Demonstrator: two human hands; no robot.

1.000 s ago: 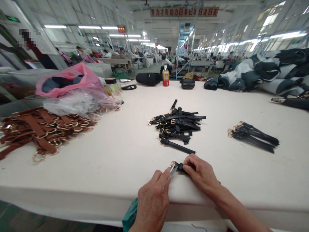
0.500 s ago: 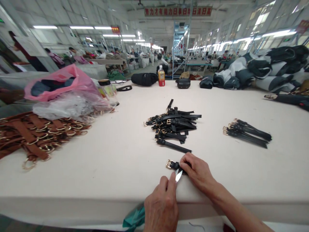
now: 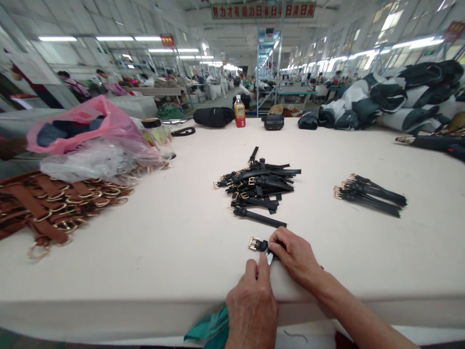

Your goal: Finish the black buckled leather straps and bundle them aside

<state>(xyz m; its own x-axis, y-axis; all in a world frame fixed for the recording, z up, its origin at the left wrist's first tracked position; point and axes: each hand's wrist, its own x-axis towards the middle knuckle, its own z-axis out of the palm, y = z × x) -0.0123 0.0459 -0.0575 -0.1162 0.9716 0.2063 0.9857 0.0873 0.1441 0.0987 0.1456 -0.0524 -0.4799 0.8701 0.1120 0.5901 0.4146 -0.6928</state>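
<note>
My right hand (image 3: 296, 254) pinches a short black strap with a gold buckle (image 3: 257, 244) against the table near its front edge. The strap's other end is hidden under that hand. My left hand (image 3: 252, 295) is closed around small thread snips (image 3: 270, 258), with their silver blade tip against the strap beside my right fingertips. The handle of the snips is covered by my fingers. Just beyond my hands, a pile of similar black buckle straps (image 3: 259, 182) lies mid-table. A smaller bundle of black straps (image 3: 374, 195) lies to the right, buckles facing left.
Brown straps with gold rings (image 3: 47, 206) and a pink plastic bag (image 3: 105, 121) cover the left side. Along the back stand a drink bottle (image 3: 240, 112), black pouches (image 3: 213, 117) and rolled dark bundles (image 3: 390, 99). A black tool (image 3: 432, 144) lies far right. People work in the background.
My left hand has moved slightly right and up, bringing the snips closer against the strap. Less of the blade shows now. My right hand keeps its grip; the view has shifted slightly.
</note>
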